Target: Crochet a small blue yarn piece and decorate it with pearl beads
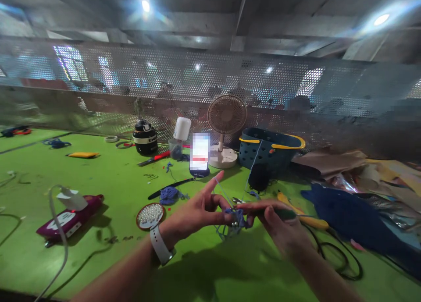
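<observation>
My left hand (200,207) pinches a small blue crochet piece (235,221) between thumb and middle fingers, with the index finger raised and blue yarn (219,186) looped over it. My right hand (279,225) meets it from the right, closed on a crochet hook with a dark green handle (285,213), its tip at the piece. The yarn runs up toward a dark yarn ball (259,177) in front of a blue basket (271,151). A white watch (160,245) is on my left wrist.
On the green table (131,267): a round tin of pearl beads (150,215), scissors (171,187), blue yarn scraps (168,195), a standing phone (199,155), a small fan (226,131), a magenta device with cable (70,216), dark blue fabric (348,214), yellow-handled pliers (305,216), black cords (342,262). Perforated screen behind.
</observation>
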The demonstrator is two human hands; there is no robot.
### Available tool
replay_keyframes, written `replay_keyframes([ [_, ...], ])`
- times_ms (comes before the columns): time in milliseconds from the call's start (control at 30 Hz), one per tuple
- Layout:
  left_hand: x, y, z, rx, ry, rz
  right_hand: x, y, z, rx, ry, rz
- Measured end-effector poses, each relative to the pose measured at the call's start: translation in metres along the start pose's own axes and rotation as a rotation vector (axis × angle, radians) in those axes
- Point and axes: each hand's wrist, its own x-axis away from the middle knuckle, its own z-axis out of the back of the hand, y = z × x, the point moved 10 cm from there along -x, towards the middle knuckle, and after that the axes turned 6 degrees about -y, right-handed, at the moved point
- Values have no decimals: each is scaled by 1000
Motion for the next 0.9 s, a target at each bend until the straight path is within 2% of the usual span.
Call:
replay_keyframes([
  [167, 1, 0, 1, 10, -10, -15, 0, -6, -1, -22, 3, 48],
  [500, 3, 4, -8, 11, -112, -9, -2, -2, -12, -133, -151, -84],
  [900, 3, 5, -10, -19, -140, -6, 0, 1, -17, -255, -174, -146],
])
